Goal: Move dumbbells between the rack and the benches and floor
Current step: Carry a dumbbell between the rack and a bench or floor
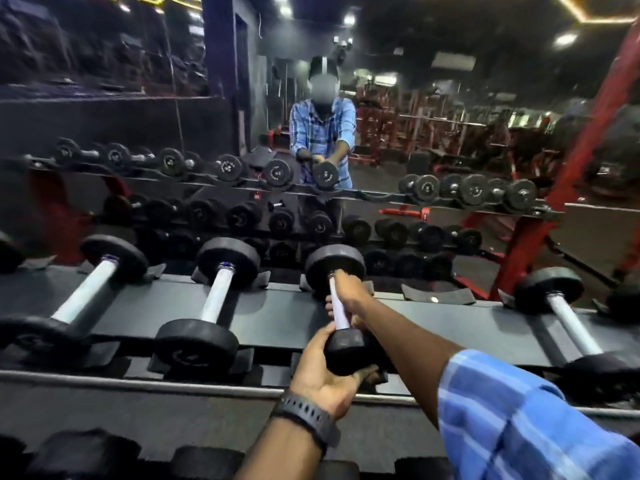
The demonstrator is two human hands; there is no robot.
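A black dumbbell (335, 263) with a silver handle lies across the top shelf of the dark rack (277, 313), at the middle of the view. My right hand (348, 294) grips its handle near the far head. My left hand (323, 374), a black watch on its wrist, cups the near head (346, 349) from below and the left. Whether the near head rests on the rack or is lifted off it, I cannot tell.
Two more dumbbells (218, 292) lie to the left on the same shelf and one (568, 320) to the right. An empty cradle pad (434, 294) sits just right of my hands. A mirror behind reflects the rack; a red frame (585, 143) stands at right.
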